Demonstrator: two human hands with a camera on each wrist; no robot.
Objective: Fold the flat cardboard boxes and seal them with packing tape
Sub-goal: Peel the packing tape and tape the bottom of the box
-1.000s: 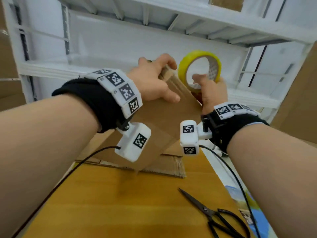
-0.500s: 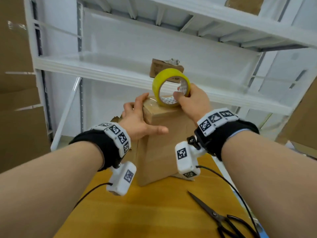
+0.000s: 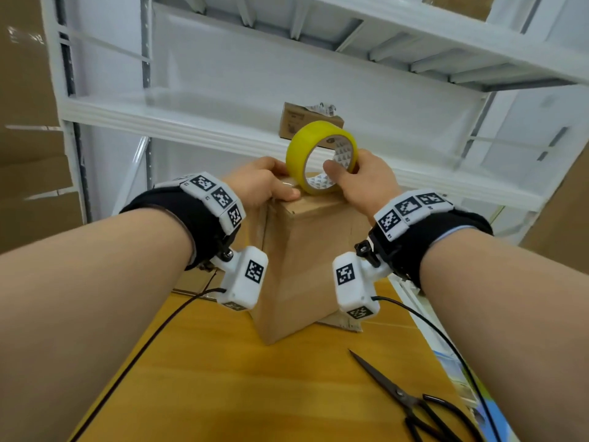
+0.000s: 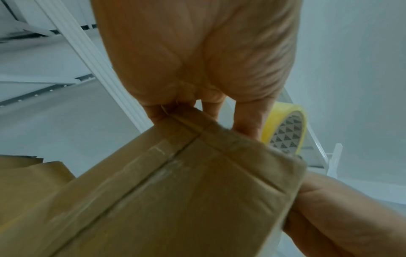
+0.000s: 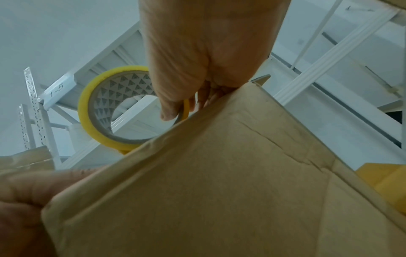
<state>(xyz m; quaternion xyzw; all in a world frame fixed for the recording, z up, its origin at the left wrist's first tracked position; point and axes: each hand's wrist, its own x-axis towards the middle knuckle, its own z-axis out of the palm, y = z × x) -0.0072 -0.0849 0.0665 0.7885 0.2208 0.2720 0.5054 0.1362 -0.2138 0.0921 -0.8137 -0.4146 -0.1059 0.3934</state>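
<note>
A folded brown cardboard box [image 3: 306, 266] stands upright on the wooden table [image 3: 255, 393]. My left hand [image 3: 264, 183] grips its top left corner, fingers hooked over the top and thumb lying along the near top edge. In the left wrist view the fingers [image 4: 248, 121] reach over the box [image 4: 175, 191] edge. My right hand [image 3: 360, 180] pinches a yellow tape roll [image 3: 322, 157], thumb inside the core, and holds it on edge on the box top beside my left hand. The right wrist view shows the tape roll [image 5: 98, 111] above the box [image 5: 219, 182].
Black scissors [image 3: 414, 406] lie on the table at the front right. Flat cardboard [image 3: 341, 323] lies under and behind the box. A white shelf rack [image 3: 191, 122] with a small carton [image 3: 299, 119] stands behind. Large cardboard sheets [image 3: 28, 154] lean at the left.
The box went from tilted to standing upright on the table. My left hand shifted onto its top corner, and my right hand brought the tape roll down onto the box top.
</note>
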